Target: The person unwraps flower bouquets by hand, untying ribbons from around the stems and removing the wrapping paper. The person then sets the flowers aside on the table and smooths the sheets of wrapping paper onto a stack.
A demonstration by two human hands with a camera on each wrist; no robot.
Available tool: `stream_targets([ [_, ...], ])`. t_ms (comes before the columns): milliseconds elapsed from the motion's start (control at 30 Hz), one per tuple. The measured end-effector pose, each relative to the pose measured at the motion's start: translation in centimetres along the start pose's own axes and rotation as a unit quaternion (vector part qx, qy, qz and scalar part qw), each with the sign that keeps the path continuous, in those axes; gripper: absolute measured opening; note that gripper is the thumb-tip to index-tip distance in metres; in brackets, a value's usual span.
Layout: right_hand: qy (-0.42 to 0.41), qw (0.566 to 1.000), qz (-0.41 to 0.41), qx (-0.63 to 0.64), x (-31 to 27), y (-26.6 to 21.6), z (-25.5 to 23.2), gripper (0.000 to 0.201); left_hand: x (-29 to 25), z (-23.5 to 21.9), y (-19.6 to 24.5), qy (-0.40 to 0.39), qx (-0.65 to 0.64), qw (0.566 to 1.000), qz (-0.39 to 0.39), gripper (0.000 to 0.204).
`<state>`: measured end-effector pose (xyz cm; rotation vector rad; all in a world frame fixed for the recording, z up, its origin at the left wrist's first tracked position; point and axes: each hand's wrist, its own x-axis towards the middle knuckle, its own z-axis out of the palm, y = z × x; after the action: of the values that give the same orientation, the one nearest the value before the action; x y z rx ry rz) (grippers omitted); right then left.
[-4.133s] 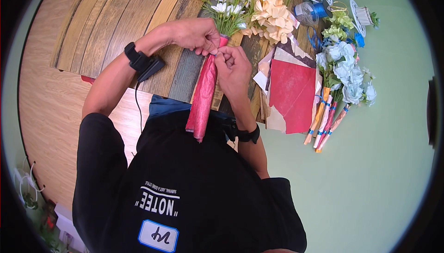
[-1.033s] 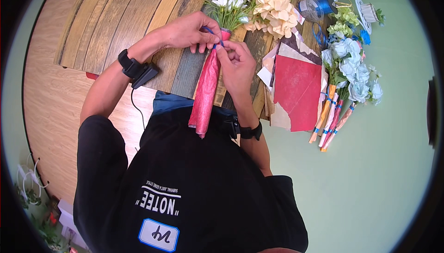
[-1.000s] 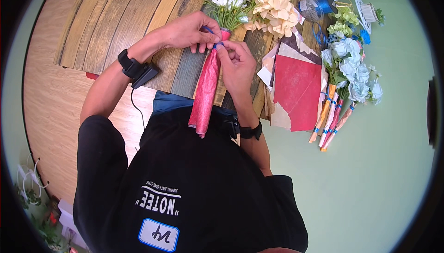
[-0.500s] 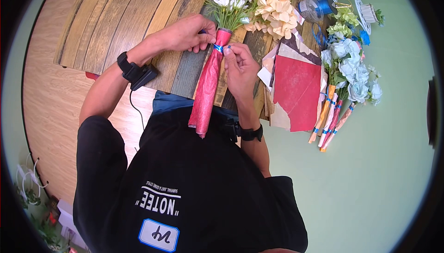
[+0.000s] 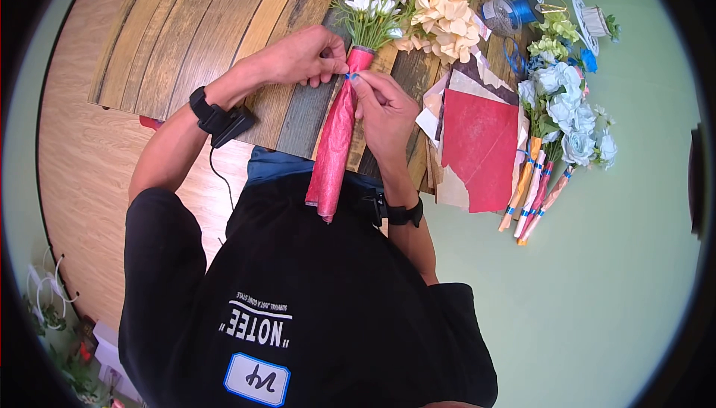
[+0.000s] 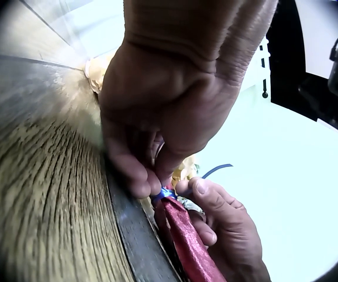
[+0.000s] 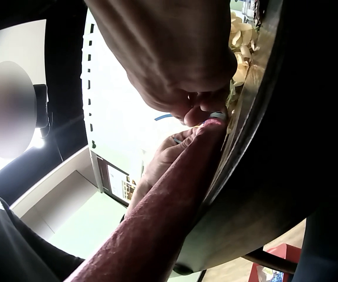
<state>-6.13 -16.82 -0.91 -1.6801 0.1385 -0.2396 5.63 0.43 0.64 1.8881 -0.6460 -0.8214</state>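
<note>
A bundle of stems wrapped in red paper (image 5: 333, 139) lies across the table edge, narrowed where a blue ribbon (image 6: 168, 192) goes around it. White flowers (image 5: 371, 7) on green stems come out of its upper end. My left hand (image 5: 307, 56) pinches the ribbon with thumb and fingers at the left side of the wrap. From the right side, my right hand (image 5: 386, 106) pinches the ribbon between thumb and forefinger. In the left wrist view, a loose ribbon end sticks out above the right hand's fingertips.
Peach flowers (image 5: 440, 16) lie beyond the bundle on the wooden table (image 5: 201, 20). To the right are red paper sheets (image 5: 481, 147), a blue ribbon spool (image 5: 522, 11) and blue flowers (image 5: 563, 110) with wrapped stems. A cable hangs from the left wrist camera (image 5: 233, 126).
Half a second ago the hands stood farther apart, with the blue band showing flat around the wrap. Now the fingertips are closer together over it. The bundle has stayed nearly in place.
</note>
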Motion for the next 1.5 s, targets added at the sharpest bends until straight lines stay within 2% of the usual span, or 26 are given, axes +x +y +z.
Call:
stream_targets([
  [133,-0.001,1.000,0.000,0.001,0.3,0.8,0.3,0.012,-0.9,0.0,-0.2,-0.016,-0.041,0.999,-0.025,0.018],
  [200,0.030,0.998,0.012,0.054,0.4,1.2,0.8,0.010,-1.4,-0.1,-0.1,-0.018,-0.051,0.998,-0.031,0.018],
  [300,0.052,0.996,0.020,0.066,0.3,1.2,1.5,0.011,-1.9,-0.4,-0.1,-0.022,-0.060,0.998,-0.027,0.021],
  [433,0.041,0.998,0.029,0.032,0.3,1.0,1.2,0.009,-2.1,-0.4,0.1,-0.028,-0.074,0.997,-0.018,0.024],
  [500,0.005,0.993,-0.071,-0.091,0.3,0.9,0.8,0.007,-2.3,-0.5,0.5,-0.027,-0.087,0.995,-0.030,0.022],
  [567,0.000,0.992,-0.081,-0.101,0.3,1.0,0.7,0.007,-2.3,-0.5,0.4,-0.028,-0.099,0.994,-0.040,0.021],
  [633,-0.006,0.990,-0.093,-0.110,0.3,0.9,0.7,0.007,-2.0,-0.2,-0.2,0.012,-0.077,0.996,-0.034,0.015],
  [667,-0.002,0.995,-0.064,-0.074,0.3,0.8,0.8,0.008,-1.8,0.0,-0.6,0.013,-0.076,0.996,-0.033,0.015],
  [700,0.001,0.999,-0.034,-0.037,0.2,0.7,0.9,0.008,-1.7,0.2,-0.8,0.082,0.046,0.995,0.037,0.018],
  [733,0.000,0.999,-0.033,-0.037,0.1,0.7,0.9,0.008,-1.7,0.4,-1.0,0.148,0.166,0.969,0.105,0.022],
  [867,0.002,1.000,-0.014,-0.015,0.0,0.8,0.9,0.012,-1.7,1.1,-0.9,0.136,0.230,0.961,0.070,0.025],
  [933,0.008,1.000,-0.017,-0.007,0.0,0.9,1.0,0.013,-1.3,1.6,-2.0,0.170,0.290,0.928,0.158,0.022],
  [1033,0.008,1.000,-0.014,-0.004,0.0,0.9,0.8,0.013,-1.2,1.3,-2.2,0.140,0.301,0.931,0.149,0.019],
  [1167,0.001,1.000,-0.021,-0.013,0.1,1.2,0.6,0.010,-1.5,0.6,-2.8,0.133,0.247,0.944,0.176,0.016],
  [1267,0.001,0.999,-0.024,-0.049,0.1,0.9,0.6,0.009,-2.1,0.6,-2.3,0.160,0.228,0.938,0.208,0.015],
  [1333,0.000,0.997,-0.025,-0.078,0.2,0.7,0.7,0.010,-2.4,0.7,-1.4,0.167,0.245,0.939,0.173,0.015],
  [1400,-0.002,0.974,-0.119,-0.193,0.2,0.6,0.6,0.012,-2.7,0.6,-0.2,0.137,0.218,0.953,0.157,0.015],
  [1500,-0.015,0.971,-0.108,-0.212,0.2,0.1,0.6,0.014,-2.3,0.6,0.5,0.092,0.153,0.973,0.144,0.016],
])
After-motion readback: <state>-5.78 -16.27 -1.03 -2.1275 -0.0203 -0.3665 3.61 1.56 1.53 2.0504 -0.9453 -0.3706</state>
